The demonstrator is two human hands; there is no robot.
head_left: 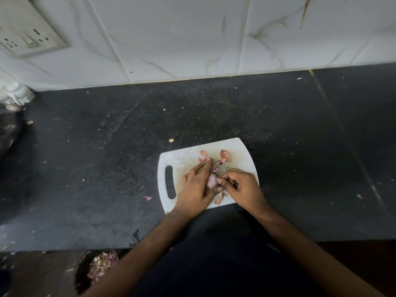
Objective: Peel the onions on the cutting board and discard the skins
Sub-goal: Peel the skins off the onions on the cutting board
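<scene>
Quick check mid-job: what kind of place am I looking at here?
Most likely a home kitchen: a dark stone counter against a marble-look tiled wall with a socket plate, and a white cutting board strewn with onion skins.

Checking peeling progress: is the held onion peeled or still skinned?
Mostly peeled: pale flesh shows on the onion between the left hand and right hand; its hidden side, cannot tell.

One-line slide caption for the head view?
Left hand holds a small onion over the white cutting board while the right hand picks off skin.
</scene>
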